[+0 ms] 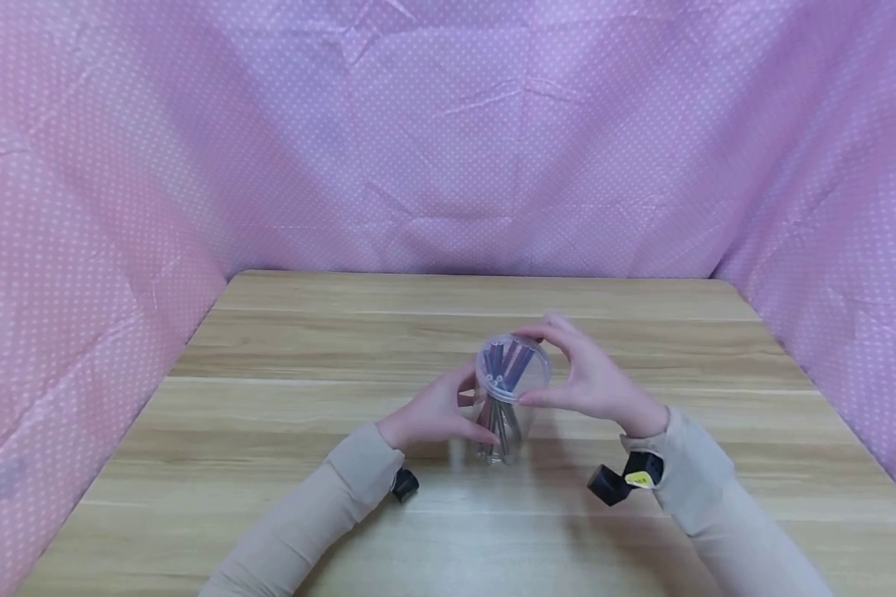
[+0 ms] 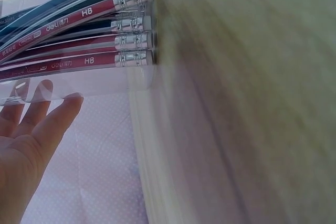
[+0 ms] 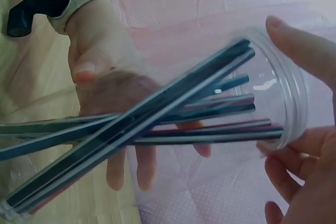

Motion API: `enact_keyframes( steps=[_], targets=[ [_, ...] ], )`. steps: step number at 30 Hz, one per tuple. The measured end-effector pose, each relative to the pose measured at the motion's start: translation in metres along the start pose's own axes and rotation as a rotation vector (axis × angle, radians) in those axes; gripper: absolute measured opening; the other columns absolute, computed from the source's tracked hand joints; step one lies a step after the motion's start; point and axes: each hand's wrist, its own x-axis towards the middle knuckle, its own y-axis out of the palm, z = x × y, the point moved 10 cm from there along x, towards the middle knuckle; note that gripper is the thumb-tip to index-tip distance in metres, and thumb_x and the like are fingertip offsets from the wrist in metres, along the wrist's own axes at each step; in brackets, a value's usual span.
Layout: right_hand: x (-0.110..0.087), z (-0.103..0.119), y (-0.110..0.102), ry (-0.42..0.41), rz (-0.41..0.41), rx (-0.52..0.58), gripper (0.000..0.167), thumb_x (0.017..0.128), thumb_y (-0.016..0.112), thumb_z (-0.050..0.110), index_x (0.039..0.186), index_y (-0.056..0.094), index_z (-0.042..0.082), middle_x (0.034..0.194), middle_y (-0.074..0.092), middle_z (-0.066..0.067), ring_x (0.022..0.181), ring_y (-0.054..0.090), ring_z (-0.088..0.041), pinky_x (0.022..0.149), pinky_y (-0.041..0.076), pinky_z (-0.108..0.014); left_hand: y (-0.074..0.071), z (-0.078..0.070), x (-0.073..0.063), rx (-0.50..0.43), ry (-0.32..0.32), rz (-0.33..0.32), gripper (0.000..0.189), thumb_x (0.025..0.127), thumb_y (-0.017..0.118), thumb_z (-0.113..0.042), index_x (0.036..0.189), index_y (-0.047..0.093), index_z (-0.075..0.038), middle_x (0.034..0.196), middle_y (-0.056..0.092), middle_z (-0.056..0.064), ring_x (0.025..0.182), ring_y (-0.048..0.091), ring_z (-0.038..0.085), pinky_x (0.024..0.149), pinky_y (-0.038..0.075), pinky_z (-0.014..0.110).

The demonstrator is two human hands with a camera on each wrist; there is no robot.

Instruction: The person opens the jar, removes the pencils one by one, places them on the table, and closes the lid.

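Note:
A clear plastic jar (image 1: 521,424) of pencils stands upright on the table. My left hand (image 1: 435,410) grips its side, thumb on the near face and fingers behind. At the top, my right hand (image 1: 601,383) holds the round clear lid (image 3: 295,95) by its edge, thumb and fingers on opposite sides. Whether the lid is screwed tight or loose, I cannot tell. Several dark and red pencils (image 2: 63,65) lean crosswise in the jar, eraser ends at the bottom. "HB" shows on some red ones in the left wrist view.
The wood-grain table (image 1: 328,323) runs out on all sides of the jar. Pink dotted cloth (image 1: 448,149) hangs behind and at both sides. Black wrist cameras (image 1: 611,485) are strapped at the sleeve cuffs, close above the tabletop.

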Motion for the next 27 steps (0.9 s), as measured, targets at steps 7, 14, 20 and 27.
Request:
enact_keyframes(
  steps=[7,14,20,27],
  targets=[
    [0.003,-0.002,0.004,-0.062,0.086,0.078,0.071,0.066,0.084,0.009,0.129,0.052,0.002,0.112,0.053,-0.004,0.107,0.046,-0.012,0.097,0.041,-0.045,-0.001,0.001,0.000,0.012,-0.002,0.001,0.089,0.067,0.085,-0.010,0.141,0.039,-0.019,0.138,0.050,-0.004,0.126,0.049,0.016,0.106,0.044,0.032],
    [0.008,-0.004,0.008,-0.081,0.170,0.149,0.072,0.070,0.082,0.012,0.133,0.049,0.001,0.121,0.051,-0.007,0.113,0.043,-0.011,0.099,0.040,-0.048,-0.002,-0.001,0.000,0.028,0.008,0.008,0.090,0.067,0.085,-0.011,0.143,0.037,-0.018,0.140,0.048,-0.003,0.127,0.048,0.016,0.106,0.044,0.033],
    [0.013,-0.001,0.013,-0.150,0.272,0.298,0.071,0.075,0.078,0.009,0.135,0.043,-0.007,0.127,0.047,-0.015,0.117,0.042,-0.012,0.103,0.038,-0.027,-0.003,-0.001,0.000,0.030,0.000,0.008,0.093,0.067,0.086,-0.011,0.145,0.035,-0.019,0.141,0.047,-0.003,0.128,0.048,0.018,0.105,0.044,0.034],
    [0.014,0.000,0.015,-0.161,0.323,0.387,0.074,0.077,0.076,0.009,0.136,0.037,-0.012,0.134,0.043,-0.009,0.123,0.039,-0.010,0.107,0.033,-0.018,-0.002,-0.001,-0.001,0.007,-0.002,0.018,0.096,0.067,0.085,-0.009,0.146,0.032,-0.021,0.143,0.044,-0.004,0.130,0.046,0.020,0.106,0.043,0.036]
  ],
)
